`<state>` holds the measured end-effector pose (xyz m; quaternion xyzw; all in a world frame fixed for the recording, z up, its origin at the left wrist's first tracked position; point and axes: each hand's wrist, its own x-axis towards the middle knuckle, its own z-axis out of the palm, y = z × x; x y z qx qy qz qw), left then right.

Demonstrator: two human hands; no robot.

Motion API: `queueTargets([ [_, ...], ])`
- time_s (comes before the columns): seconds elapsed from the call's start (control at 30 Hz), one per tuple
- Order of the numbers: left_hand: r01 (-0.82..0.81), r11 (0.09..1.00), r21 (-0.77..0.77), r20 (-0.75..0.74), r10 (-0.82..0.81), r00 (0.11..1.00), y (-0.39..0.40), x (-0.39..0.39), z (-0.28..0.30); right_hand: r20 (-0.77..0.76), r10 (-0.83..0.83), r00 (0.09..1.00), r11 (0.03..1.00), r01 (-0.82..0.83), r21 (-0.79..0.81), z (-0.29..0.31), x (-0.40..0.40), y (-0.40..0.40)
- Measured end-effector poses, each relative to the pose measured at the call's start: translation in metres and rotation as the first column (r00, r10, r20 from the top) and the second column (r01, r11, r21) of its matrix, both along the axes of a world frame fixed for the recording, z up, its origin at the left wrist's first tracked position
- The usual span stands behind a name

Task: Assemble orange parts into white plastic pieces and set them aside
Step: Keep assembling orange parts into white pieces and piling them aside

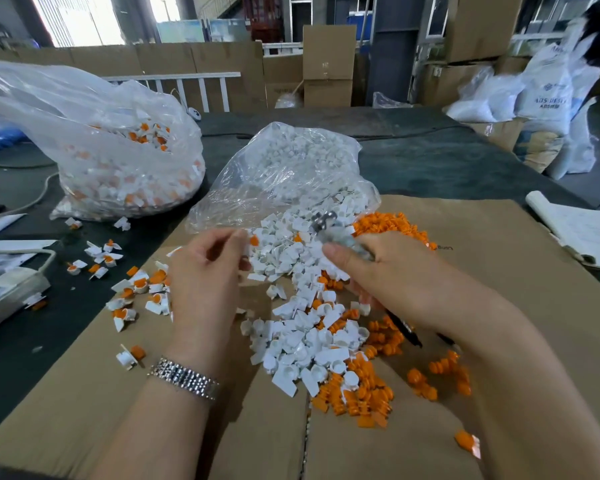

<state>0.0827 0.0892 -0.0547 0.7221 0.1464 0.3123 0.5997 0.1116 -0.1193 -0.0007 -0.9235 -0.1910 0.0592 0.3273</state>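
Here the left hand [208, 271], a metal bracelet [184, 378] on its wrist, has its fingers curled, pinching the edge of a clear plastic bag [284, 174]. The right hand [392, 271] grips the same bag's mouth, and something blurred and greyish shows between its thumb and fingers; what it is cannot be told. The bag lies tilted toward the person and holds white plastic pieces [302, 327], which spill from its mouth into a heap between the hands on flattened cardboard [499, 258]. Orange parts [364, 396] lie in loose piles beside and under the white heap, too many to count. Left of the left hand sit roughly a dozen and a half assembled pieces [136, 289], white with orange inside, scattered across cardboard and dark table [430, 161]. A second, larger clear bag [118, 150] at the far left is full of such assembled pieces. A black pen [406, 329] lies under the right wrist. White sacks [548, 95] at the far right carry blue print reading roughly "ABS RESIN". An open notebook [582, 230] rests at the right edge.
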Motion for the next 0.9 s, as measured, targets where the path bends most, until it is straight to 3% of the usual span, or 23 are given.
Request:
queueTargets([
  [0.07,-0.181,0.938,0.295,-0.036,0.201,0.979,0.010,0.002,-0.002,0.084,-0.093,0.992,0.995,0.095,-0.017,-0.005,0.007,-0.005],
  [0.13,-0.218,0.851,0.477,-0.070,0.284,0.956,0.014,0.006,-0.002,0.126,-0.174,0.977,0.981,0.184,-0.065,-0.013,0.016,-0.010],
  [0.27,0.048,0.803,0.594,-0.207,0.094,0.974,0.005,0.009,-0.004,0.186,-0.272,0.944,0.936,0.304,-0.178,-0.032,0.029,-0.013],
  [0.4,0.321,0.644,0.695,-0.410,-0.012,0.912,-0.004,0.006,-0.007,0.234,-0.296,0.926,0.879,0.360,-0.313,-0.042,0.033,-0.010],
  [0.47,0.375,0.580,0.723,-0.473,0.019,0.881,-0.006,0.006,-0.007,0.226,-0.289,0.930,0.860,0.356,-0.366,-0.045,0.033,-0.006],
  [0.6,0.345,0.526,0.777,-0.431,0.046,0.901,-0.008,0.005,-0.009,0.228,-0.252,0.941,0.857,0.326,-0.398,-0.047,0.033,-0.003],
  [0.7,0.238,0.627,0.741,-0.337,0.041,0.940,-0.008,0.006,-0.010,0.180,-0.248,0.952,0.893,0.297,-0.337,-0.045,0.034,-0.006],
  [0.8,0.160,0.804,0.572,-0.289,0.014,0.957,-0.009,0.007,-0.007,0.184,-0.221,0.958,0.930,0.264,-0.255,-0.041,0.032,-0.010],
  [0.9,0.186,0.909,0.372,-0.310,-0.067,0.948,-0.007,0.008,-0.005,0.237,-0.079,0.968,0.969,0.130,-0.211,-0.034,0.028,-0.013],
])
